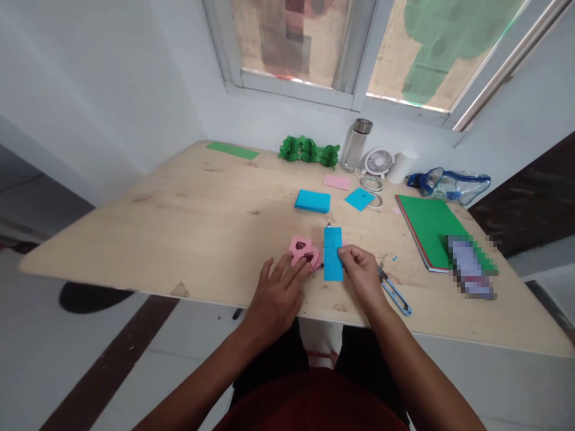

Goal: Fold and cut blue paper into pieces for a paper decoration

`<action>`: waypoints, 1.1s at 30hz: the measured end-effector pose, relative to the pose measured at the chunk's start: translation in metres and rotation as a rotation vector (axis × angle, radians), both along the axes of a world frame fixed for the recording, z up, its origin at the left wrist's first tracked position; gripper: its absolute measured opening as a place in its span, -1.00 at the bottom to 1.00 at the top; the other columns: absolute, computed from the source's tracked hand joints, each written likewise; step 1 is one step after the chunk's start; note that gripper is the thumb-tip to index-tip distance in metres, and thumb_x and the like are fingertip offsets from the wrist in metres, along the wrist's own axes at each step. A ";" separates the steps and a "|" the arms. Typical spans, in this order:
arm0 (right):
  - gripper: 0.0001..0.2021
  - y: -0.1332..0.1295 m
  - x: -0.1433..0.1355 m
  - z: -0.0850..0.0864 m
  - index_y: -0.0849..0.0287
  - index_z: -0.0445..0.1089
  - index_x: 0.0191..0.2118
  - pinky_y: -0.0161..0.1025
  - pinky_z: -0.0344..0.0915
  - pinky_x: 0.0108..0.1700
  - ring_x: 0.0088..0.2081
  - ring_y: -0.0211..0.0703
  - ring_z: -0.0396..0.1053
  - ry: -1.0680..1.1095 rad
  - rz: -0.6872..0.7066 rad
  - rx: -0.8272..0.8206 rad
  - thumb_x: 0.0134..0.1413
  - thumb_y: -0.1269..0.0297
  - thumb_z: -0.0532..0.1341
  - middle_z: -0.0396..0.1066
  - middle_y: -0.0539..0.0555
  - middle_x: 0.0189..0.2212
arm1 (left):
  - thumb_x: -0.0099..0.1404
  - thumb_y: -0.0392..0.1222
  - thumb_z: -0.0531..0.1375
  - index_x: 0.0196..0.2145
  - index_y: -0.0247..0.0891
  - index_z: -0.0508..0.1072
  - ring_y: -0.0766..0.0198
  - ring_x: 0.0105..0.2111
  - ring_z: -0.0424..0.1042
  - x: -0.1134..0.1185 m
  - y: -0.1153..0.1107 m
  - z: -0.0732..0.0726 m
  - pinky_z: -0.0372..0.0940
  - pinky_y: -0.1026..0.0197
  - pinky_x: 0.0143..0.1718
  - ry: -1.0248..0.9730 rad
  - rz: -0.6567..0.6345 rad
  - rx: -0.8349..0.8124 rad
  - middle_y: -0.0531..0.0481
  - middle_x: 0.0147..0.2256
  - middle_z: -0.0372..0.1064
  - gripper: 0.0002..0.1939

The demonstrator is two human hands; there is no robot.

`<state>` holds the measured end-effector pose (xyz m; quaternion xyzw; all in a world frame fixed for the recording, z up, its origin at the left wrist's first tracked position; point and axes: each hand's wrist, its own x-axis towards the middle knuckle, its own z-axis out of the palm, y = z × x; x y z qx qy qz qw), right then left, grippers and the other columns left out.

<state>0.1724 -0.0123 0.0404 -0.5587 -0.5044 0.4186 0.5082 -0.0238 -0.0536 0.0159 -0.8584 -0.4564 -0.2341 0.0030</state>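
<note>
Between the thumb and fingers of my right hand (360, 274) is the right edge of a blue paper rectangle (333, 254), held upright just above the table. My left hand (278, 296) lies flat with its fingers spread, the fingertips resting on pink cut-paper shapes (299, 244) that have dark openings. Part of the pink paper is hidden under those fingers. Just right of my right wrist lies a pair of light-blue thread snips (396, 293). Beyond the held piece sit a stack of blue paper (312, 201) and a loose blue square (359, 199).
Along the wall stand a green paper garland (309, 151), a glass bottle (354, 146), a small white fan (378, 161) and a clear pouch (458, 184). Tape rolls (372, 184) lie near a pink sheet (336, 181). Green paper (431, 224) and a blurred-out object (471, 266) are at right.
</note>
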 end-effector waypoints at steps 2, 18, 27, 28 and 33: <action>-0.63 -0.003 0.001 -0.001 0.16 0.28 -0.60 -0.34 -0.03 -0.53 -0.60 -0.34 -0.01 0.012 0.005 -0.014 -0.03 -0.03 0.22 0.06 -0.13 -0.69 | 0.31 -0.32 -0.01 0.19 -0.17 0.28 -0.05 0.25 0.09 0.002 0.003 0.001 -0.11 -0.19 0.24 -0.030 -0.015 -0.015 -0.10 0.20 0.25 -0.50; -0.60 -0.035 0.015 -0.023 0.17 0.23 -0.61 -0.34 -0.06 -0.53 -0.58 -0.35 -0.05 0.131 -0.061 -0.076 -0.03 -0.05 0.24 0.03 -0.12 -0.67 | 0.36 -0.28 0.06 -0.07 -0.23 0.44 0.06 0.11 0.28 0.019 0.038 -0.012 0.19 -0.09 0.13 -0.207 -0.129 0.059 -0.15 -0.05 0.45 -0.75; -0.62 -0.018 0.005 -0.022 0.16 0.24 -0.60 -0.34 0.00 -0.52 -0.58 -0.34 0.00 0.098 0.026 -0.083 -0.02 -0.04 0.21 0.07 -0.12 -0.66 | 0.34 -0.35 0.07 0.09 -0.23 0.34 0.00 0.16 0.26 0.019 0.027 -0.022 0.25 -0.14 0.13 -0.258 -0.126 0.140 -0.22 0.04 0.37 -0.63; -0.62 -0.014 0.003 -0.022 0.15 0.23 -0.61 -0.34 -0.01 -0.53 -0.59 -0.34 0.00 0.087 0.037 -0.082 -0.02 -0.04 0.20 0.06 -0.12 -0.66 | 0.34 -0.35 0.07 0.10 -0.23 0.33 0.00 0.16 0.25 0.020 0.027 -0.023 0.25 -0.13 0.13 -0.276 -0.129 0.141 -0.22 0.04 0.36 -0.61; -0.63 0.002 -0.003 -0.027 0.13 0.15 -0.65 -0.35 -0.05 -0.56 -0.61 -0.35 -0.03 0.021 0.058 -0.085 -0.04 0.00 0.19 0.01 -0.14 -0.69 | 0.31 -0.37 0.09 0.11 -0.22 0.33 0.01 0.17 0.24 0.019 0.023 -0.024 0.25 -0.10 0.14 -0.381 -0.181 0.125 -0.22 0.05 0.34 -0.59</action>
